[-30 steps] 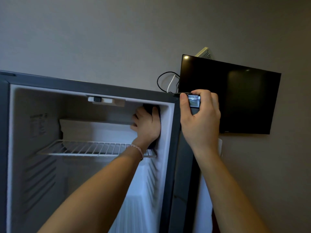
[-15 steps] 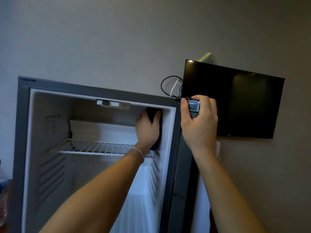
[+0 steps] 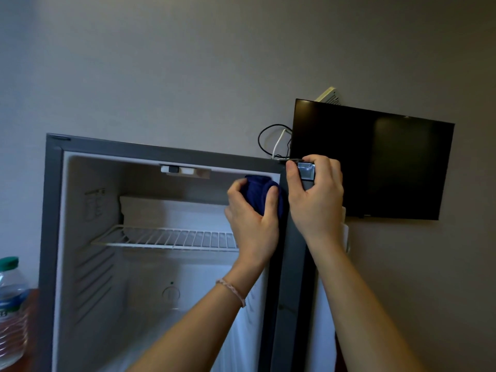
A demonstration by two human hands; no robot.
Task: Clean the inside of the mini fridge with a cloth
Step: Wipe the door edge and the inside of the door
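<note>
A blue cloth [image 3: 261,196] is bunched and gripped in the left hand [image 3: 251,220], pressed at the upper right corner of the open fridge [image 3: 51,210], just inside the frame. The right hand [image 3: 318,201] is clamped on the door's [image 3: 298,277] top corner at the metal hinge [image 3: 306,170]. A wire shelf [image 3: 166,237] is seen below the cloth. A bottle [image 3: 10,307] is seen left of the fridge.

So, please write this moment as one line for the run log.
left hand: shut on blue cloth, at fridge interior's top right corner | right hand: gripping top corner of open door | wire shelf: in place
</note>
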